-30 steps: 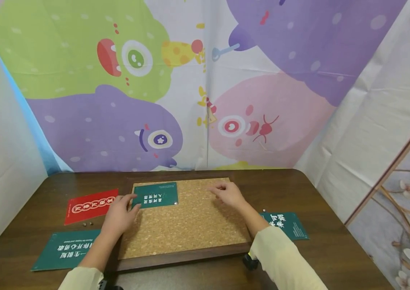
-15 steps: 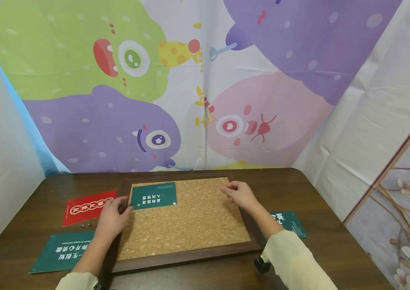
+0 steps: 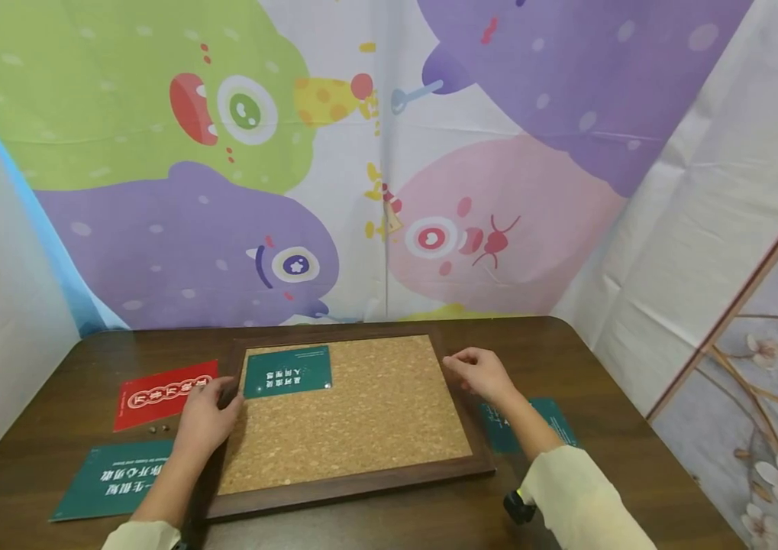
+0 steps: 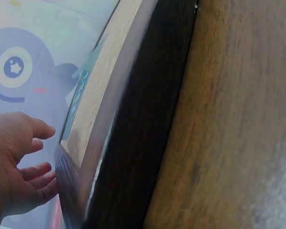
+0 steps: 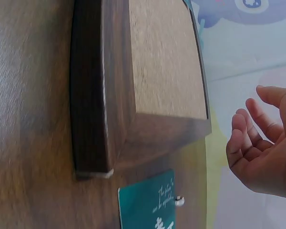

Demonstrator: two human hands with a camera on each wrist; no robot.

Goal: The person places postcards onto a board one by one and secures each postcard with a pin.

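Observation:
A wood-framed cork board [image 3: 354, 428] lies on the table, with a green card [image 3: 288, 372] at its far left corner. Small shiny pins sit at that card's near corners. My left hand [image 3: 206, 420] is at the board's left frame edge, partly over a red card [image 3: 155, 397]; in the left wrist view its fingers are loosely bent with nothing between them. My right hand [image 3: 483, 374] hovers by the right frame edge, in front of another green card [image 3: 547, 420]. The right wrist view shows its fingers [image 5: 264, 121] relaxed and holding nothing.
A third green card [image 3: 110, 481] lies at the near left, partly behind the left forearm. Two small pins [image 3: 159, 428] lie below the red card. Another pin [image 5: 179, 201] stands beside the right green card. A patterned cloth [image 3: 347, 267] hangs behind the table.
My right hand has moved right, from above the cork to the right frame edge. My left hand has drawn back left from the green card on the board. The view has shifted slightly.

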